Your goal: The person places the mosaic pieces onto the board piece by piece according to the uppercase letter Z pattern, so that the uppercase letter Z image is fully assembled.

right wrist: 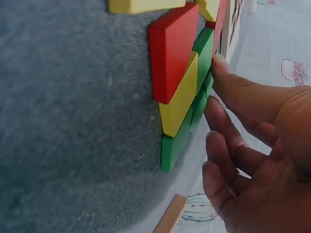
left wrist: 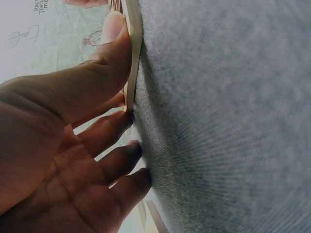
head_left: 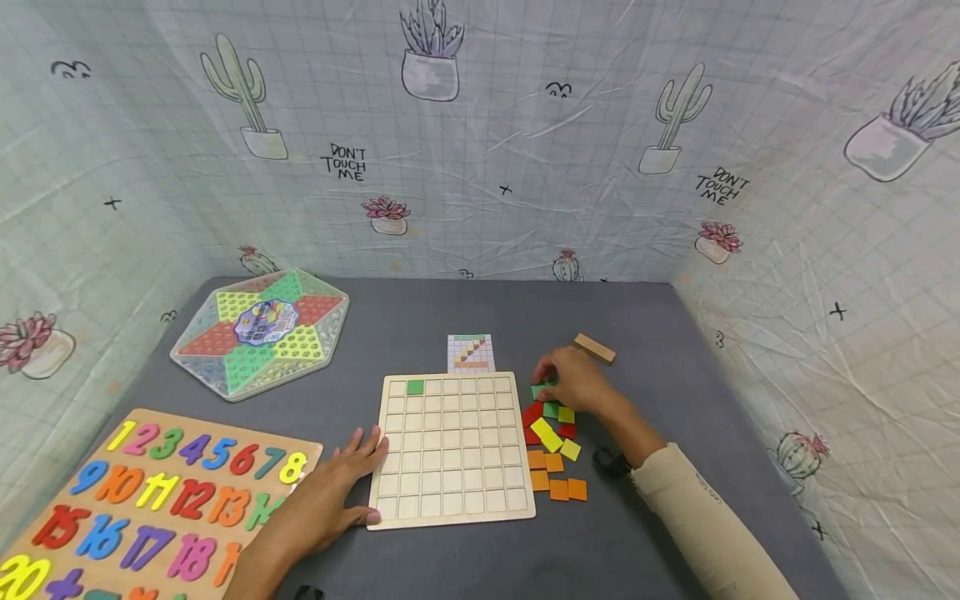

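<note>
A wooden grid board lies in the middle of the table, with one green square tile in its top row. My left hand rests at the board's left edge, fingers extended and thumb at the near corner. In the left wrist view, the thumb touches the board's rim. To the right of the board, my right hand pinches a green tile with thumb and fingertips. Red, yellow and green tiles lie beside it; orange tiles lie nearer.
A printed pattern card lies behind the board. A wooden stick is past my right hand. At left are a number puzzle board and a hexagonal star-patterned game board. A cactus-print cloth walls the table.
</note>
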